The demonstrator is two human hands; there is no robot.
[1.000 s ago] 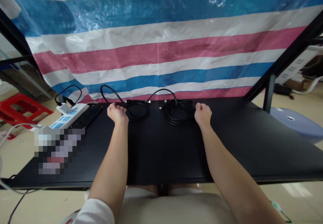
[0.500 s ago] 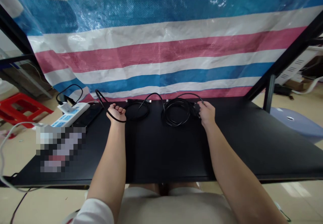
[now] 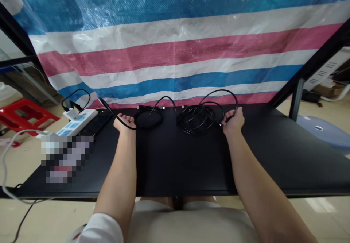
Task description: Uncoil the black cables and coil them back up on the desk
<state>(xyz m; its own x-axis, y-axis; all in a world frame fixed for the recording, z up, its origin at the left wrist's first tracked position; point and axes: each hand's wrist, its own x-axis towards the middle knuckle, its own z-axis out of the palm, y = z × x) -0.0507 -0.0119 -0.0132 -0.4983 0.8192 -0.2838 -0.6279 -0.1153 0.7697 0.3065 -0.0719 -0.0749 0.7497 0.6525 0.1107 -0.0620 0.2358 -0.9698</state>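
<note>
Two hands, two black cable coils at the far edge of the bench (image 3: 175,162)

The right hand (image 3: 233,122) is clenched on a strand of the larger coil (image 3: 198,117), which lies just to its left — one loop arching up over the bundle. The left hand (image 3: 124,122) grips a strand of the smaller coil (image 3: 149,116), just to its right, the cable running back-left toward a white power strip (image 3: 75,122) — a striped tarp (image 3: 175,53) hangs close behind.
</note>
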